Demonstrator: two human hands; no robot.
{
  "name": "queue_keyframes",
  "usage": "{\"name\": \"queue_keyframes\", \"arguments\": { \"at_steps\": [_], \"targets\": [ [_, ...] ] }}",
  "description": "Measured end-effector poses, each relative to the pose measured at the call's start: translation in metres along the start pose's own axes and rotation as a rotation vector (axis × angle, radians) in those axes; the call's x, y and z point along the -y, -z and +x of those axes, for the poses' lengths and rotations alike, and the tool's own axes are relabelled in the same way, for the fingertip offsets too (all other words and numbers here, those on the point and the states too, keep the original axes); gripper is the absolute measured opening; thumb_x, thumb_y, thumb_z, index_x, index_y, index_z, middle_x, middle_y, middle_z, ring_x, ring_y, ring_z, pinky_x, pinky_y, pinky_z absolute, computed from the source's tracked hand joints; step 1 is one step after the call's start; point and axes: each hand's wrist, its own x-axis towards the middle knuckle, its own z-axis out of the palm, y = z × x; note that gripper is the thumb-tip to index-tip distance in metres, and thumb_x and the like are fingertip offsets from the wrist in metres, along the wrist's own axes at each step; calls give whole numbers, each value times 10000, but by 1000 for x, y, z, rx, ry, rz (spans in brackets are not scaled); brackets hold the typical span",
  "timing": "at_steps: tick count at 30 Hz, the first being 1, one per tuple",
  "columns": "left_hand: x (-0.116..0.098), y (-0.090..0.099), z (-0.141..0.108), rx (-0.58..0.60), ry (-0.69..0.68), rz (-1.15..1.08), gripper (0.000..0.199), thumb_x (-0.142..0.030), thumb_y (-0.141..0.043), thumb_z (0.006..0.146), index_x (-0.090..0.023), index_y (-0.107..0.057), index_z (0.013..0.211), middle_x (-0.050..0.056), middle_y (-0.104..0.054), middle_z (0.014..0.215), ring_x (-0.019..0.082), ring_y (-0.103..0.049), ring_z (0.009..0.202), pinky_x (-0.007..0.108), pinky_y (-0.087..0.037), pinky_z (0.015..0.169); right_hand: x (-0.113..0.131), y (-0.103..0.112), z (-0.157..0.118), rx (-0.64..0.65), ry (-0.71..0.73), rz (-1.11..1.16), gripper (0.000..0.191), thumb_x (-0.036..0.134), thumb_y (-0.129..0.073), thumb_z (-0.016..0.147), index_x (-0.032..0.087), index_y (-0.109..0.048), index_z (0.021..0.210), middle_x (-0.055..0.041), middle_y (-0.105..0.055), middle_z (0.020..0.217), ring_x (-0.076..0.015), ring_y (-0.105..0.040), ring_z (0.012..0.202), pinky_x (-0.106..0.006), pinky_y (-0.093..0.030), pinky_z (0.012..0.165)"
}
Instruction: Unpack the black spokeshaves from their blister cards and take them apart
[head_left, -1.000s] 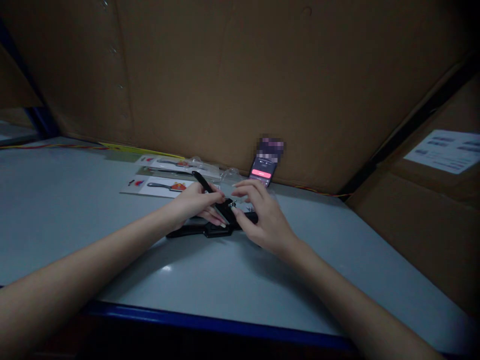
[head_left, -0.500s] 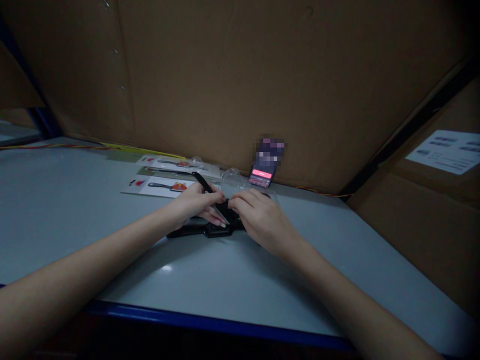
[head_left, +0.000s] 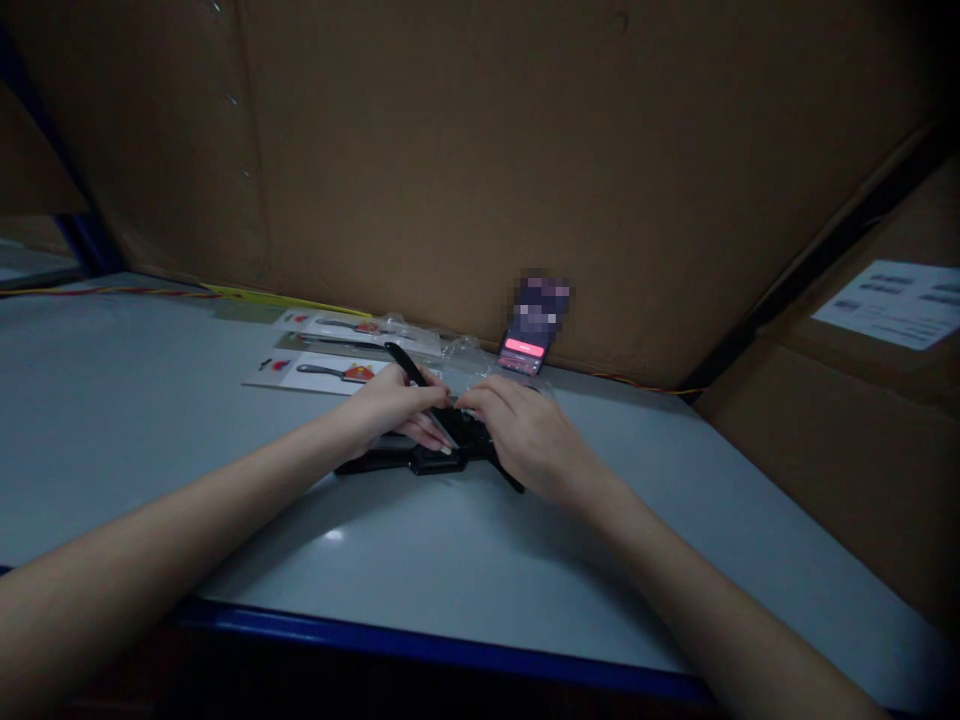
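Observation:
A black hinged tool (head_left: 427,460) lies across the table in front of me, with one long arm rising to the far left and a thin end poking out at lower right. My left hand (head_left: 390,408) grips the raised black arm (head_left: 403,364) between thumb and fingers. My right hand (head_left: 527,437) closes over the tool's middle from the right and hides its joint. The two hands nearly meet there.
Behind the hands, several carded packs (head_left: 319,372) with dark utensils and clear plastic lie on the grey table (head_left: 187,450). A phone (head_left: 521,353) leans against the cardboard wall (head_left: 525,170). The table's blue front edge (head_left: 420,640) runs below my forearms.
My right hand has moved left and down, from hovering open over the tool to closing on its middle, covering the small metal part. The left hand stays put.

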Motion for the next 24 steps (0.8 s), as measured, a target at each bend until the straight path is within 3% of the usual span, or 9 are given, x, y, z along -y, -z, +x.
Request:
{"name": "queue_keyframes", "arguments": {
  "at_steps": [6, 11, 15, 19, 24],
  "targets": [
    [4, 2, 2, -5, 6, -16, 254, -165, -644, 649, -143, -501, 857, 75, -684, 627, 237, -680, 546, 322, -581, 543, 2, -8, -2, -95, -197, 151, 231, 96, -370, 852, 192, -493, 1021, -71, -573, 961, -178, -566, 831, -302, -442, 701],
    [9, 7, 7, -40, 38, -45, 371, -176, -723, 606, -156, -476, 883, 75, -690, 629, 236, -682, 565, 334, -587, 563, -3, -30, -6, -174, -370, 488, 181, 86, -422, 808, 206, -465, 936, -30, -561, 892, -151, -579, 804, -287, -448, 723],
    [10, 9, 9, -37, 23, -39, 305, -163, -700, 634, -152, -496, 861, 80, -690, 644, 225, -684, 577, 325, -586, 578, -11, -42, -9, -214, -547, 708, 157, 133, -443, 796, 216, -442, 930, -2, -546, 874, -121, -611, 674, -266, -464, 641],
    [8, 9, 8, -78, 23, -26, 327, -136, -699, 631, -144, -492, 885, 79, -682, 641, 216, -679, 561, 305, -582, 576, -16, -38, -9, -172, -596, 678, 139, 146, -476, 773, 213, -472, 895, 3, -575, 865, -119, -620, 645, -262, -455, 618],
    [6, 9, 7, -90, 33, -46, 342, -100, -699, 625, -132, -500, 902, 75, -675, 682, 216, -683, 580, 296, -582, 598, -23, -31, -9, -138, -556, 563, 144, 142, -523, 746, 200, -534, 877, -3, -618, 822, -133, -605, 685, -279, -446, 648]
  ]
}}
